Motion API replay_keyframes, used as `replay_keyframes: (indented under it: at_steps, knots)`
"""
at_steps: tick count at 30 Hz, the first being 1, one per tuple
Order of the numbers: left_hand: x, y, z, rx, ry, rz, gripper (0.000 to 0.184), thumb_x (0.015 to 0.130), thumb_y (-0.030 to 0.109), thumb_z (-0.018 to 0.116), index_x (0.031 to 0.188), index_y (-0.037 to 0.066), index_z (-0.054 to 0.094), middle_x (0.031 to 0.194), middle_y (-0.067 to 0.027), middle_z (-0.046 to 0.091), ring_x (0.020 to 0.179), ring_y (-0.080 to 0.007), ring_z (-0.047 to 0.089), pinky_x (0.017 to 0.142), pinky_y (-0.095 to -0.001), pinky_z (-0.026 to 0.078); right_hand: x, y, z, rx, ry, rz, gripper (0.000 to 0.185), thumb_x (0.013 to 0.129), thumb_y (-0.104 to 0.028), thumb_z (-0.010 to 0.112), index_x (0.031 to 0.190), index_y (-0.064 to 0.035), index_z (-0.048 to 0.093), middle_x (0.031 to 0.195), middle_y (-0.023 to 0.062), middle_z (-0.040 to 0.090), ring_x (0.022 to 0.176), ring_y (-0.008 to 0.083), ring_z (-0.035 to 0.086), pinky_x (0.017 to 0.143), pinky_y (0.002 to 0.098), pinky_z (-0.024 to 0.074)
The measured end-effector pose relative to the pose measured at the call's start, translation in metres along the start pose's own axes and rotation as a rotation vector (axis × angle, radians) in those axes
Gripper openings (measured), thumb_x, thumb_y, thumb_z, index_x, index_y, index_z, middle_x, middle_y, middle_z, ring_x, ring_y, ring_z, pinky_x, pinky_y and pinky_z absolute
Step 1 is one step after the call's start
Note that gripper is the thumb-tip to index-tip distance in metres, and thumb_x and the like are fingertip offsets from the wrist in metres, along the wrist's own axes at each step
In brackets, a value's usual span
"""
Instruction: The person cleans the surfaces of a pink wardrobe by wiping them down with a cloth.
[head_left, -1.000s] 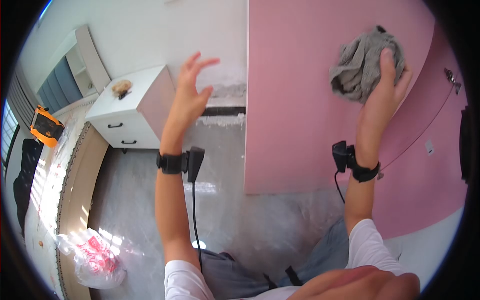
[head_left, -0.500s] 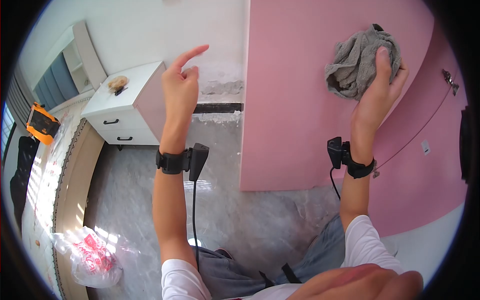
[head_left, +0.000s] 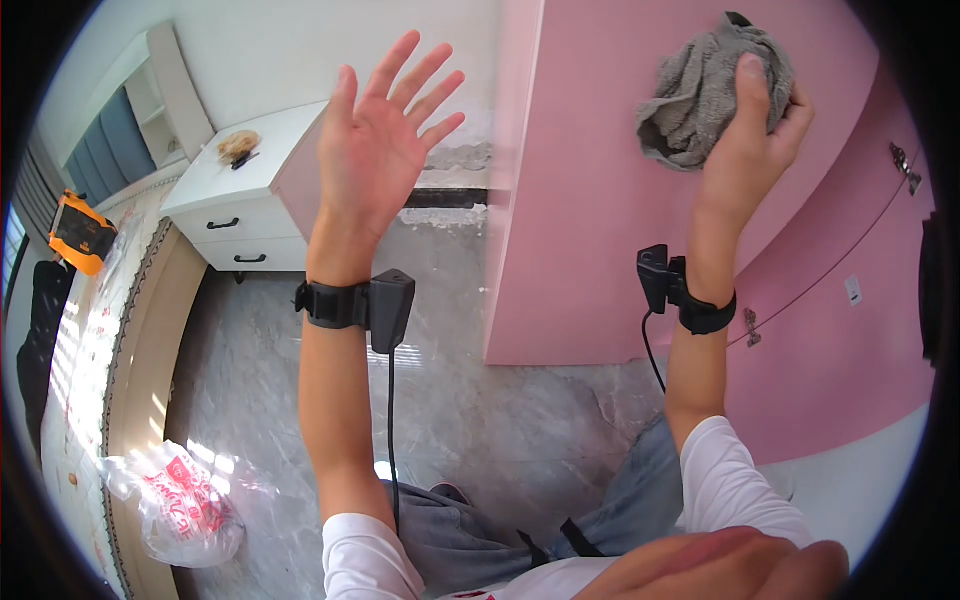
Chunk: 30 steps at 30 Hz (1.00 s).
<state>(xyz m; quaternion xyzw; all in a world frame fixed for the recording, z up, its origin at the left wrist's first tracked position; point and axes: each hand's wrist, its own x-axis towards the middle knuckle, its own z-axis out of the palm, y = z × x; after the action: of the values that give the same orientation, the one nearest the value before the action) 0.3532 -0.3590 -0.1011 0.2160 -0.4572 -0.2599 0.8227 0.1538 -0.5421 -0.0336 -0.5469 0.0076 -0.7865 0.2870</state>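
Note:
Bunched up in my right hand (head_left: 752, 150) is a grey cloth (head_left: 700, 95), with the thumb across its near side and part of the fingers hidden behind it. The cloth is in front of the pink panel (head_left: 590, 220); whether it touches the surface I cannot tell. My left hand (head_left: 378, 150) is raised with its palm showing and its fingers spread, holding nothing. It appears between the white nightstand (head_left: 240, 200) and the panel's edge. Each wrist wears a black strap with a small boxy device and a cable.
A pink door with metal hinges (head_left: 904, 165) stands at the right. On the left, an orange-and-black case (head_left: 82, 235) lies on the bed (head_left: 140, 380). A plastic bag with red print (head_left: 190, 510) sits low at the bedside. Grey marble-look floor (head_left: 450, 400) lies below.
My left hand has turned and opened from a curled pose with the index finger out to spread fingers. My right hand and the cloth have shifted slightly up and left in view.

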Motion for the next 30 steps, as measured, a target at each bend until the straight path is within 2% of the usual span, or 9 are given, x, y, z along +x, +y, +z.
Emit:
replay_keyframes:
  at_steps: [5, 6, 7, 9, 12, 16, 20, 25, 30]
  knots:
    - [-0.008, 0.007, -0.003, 0.971, 0.271, -0.187, 0.051, 0.106, 0.013, 0.045, 0.156, 0.006, 0.041, 0.156, -0.0218, 0.048, 0.129, -0.0377, 0.059, 0.109, -0.0429, 0.049, -0.027, -0.001, 0.02, 0.031, -0.069, -0.035, 0.045, 0.091, -0.029, 0.08, 0.116, -0.0007, 0.056, 0.111, 0.0088, 0.057, 0.103, 0.0198, 0.055, 0.092, 0.0338, 0.0472]
    - [-0.012, 0.0, -0.004, 1.096, 0.326, -0.058, 0.049, 0.097, -0.001, 0.051, 0.146, 0.006, 0.053, 0.137, -0.0185, 0.066, 0.098, -0.0177, 0.068, 0.089, -0.0333, 0.057, -0.031, -0.002, 0.022, 0.019, -0.086, -0.035, 0.045, 0.093, -0.029, 0.078, 0.118, 0.0008, 0.057, 0.113, 0.0084, 0.058, 0.105, 0.0177, 0.055, 0.095, 0.0319, 0.0459]
    - [-0.013, -0.013, -0.021, 1.095, 0.329, -0.063, 0.049, 0.097, -0.001, 0.051, 0.146, 0.006, 0.053, 0.137, -0.0185, 0.066, 0.098, -0.0177, 0.068, 0.089, -0.0333, 0.057, -0.034, -0.002, 0.023, 0.007, -0.102, -0.036, 0.045, 0.095, -0.03, 0.076, 0.121, 0.0024, 0.057, 0.115, 0.008, 0.058, 0.107, 0.0156, 0.055, 0.098, 0.03, 0.0446]
    - [-0.009, -0.036, -0.049, 1.771, 0.059, 0.586, 0.048, 0.094, -0.004, 0.054, 0.141, 0.005, 0.057, 0.125, -0.0138, 0.072, 0.083, -0.0089, 0.066, 0.081, -0.0284, 0.056, -0.038, 0.002, 0.024, -0.014, -0.138, -0.048, 0.045, 0.095, -0.031, 0.076, 0.12, 0.0021, 0.057, 0.115, 0.0078, 0.057, 0.107, 0.0156, 0.055, 0.098, 0.0304, 0.0446]
    - [-0.014, -0.025, -0.048, 1.341, 0.111, 0.064, 0.058, 0.091, -0.006, 0.058, 0.147, 0.005, 0.051, 0.143, -0.0157, 0.058, 0.101, -0.016, 0.068, 0.092, -0.0321, 0.055, -0.042, 0.005, 0.02, -0.06, -0.219, -0.096, 0.045, 0.095, -0.031, 0.077, 0.119, 0.001, 0.057, 0.114, 0.0068, 0.056, 0.105, 0.0157, 0.054, 0.096, 0.031, 0.0447]
    - [-0.002, -0.012, -0.038, 0.704, 0.155, 0.158, 0.068, 0.095, 0.005, 0.061, 0.158, 0.004, 0.035, 0.164, -0.0219, 0.028, 0.148, -0.0361, 0.038, 0.12, -0.0476, 0.036, -0.036, 0.018, 0.003, -0.26, -0.446, -0.571, 0.042, 0.086, -0.022, 0.085, 0.113, -0.0039, 0.059, 0.108, 0.0071, 0.056, 0.096, 0.0218, 0.054, 0.085, 0.0355, 0.0481]
    - [0.008, 0.002, -0.013, -0.018, 0.096, 0.116, 0.062, 0.107, 0.032, 0.045, 0.158, 0.001, 0.031, 0.167, -0.0263, 0.023, 0.154, -0.0417, 0.026, 0.128, -0.057, 0.021, -0.028, 0.037, -0.024, -0.23, -0.408, -0.463, 0.038, 0.083, -0.014, 0.086, 0.108, -0.0051, 0.06, 0.103, 0.0062, 0.055, 0.091, 0.023, 0.053, 0.079, 0.035, 0.0483]
    - [0.024, 0.001, 0.033, 0.159, 0.197, 0.334, 0.058, 0.108, 0.032, 0.04, 0.154, -0.004, 0.036, 0.157, -0.0266, 0.042, 0.149, -0.0381, 0.037, 0.126, -0.0523, 0.027, 0.001, 0.05, -0.068, -0.336, -0.405, -0.514, 0.037, 0.084, -0.013, 0.086, 0.108, -0.0045, 0.06, 0.102, 0.0063, 0.055, 0.09, 0.0223, 0.054, 0.079, 0.0341, 0.0485]
    - [0.033, -0.034, 0.117, 1.073, 0.336, 0.966, 0.046, 0.105, 0.022, 0.042, 0.139, -0.006, 0.055, 0.14, -0.0202, 0.06, 0.135, -0.0303, 0.053, 0.116, -0.0451, 0.038, 0.017, 0.063, -0.098, -0.356, -0.306, -0.422, 0.037, 0.084, -0.014, 0.086, 0.108, -0.0037, 0.06, 0.102, 0.007, 0.055, 0.091, 0.0216, 0.055, 0.08, 0.0334, 0.0487]
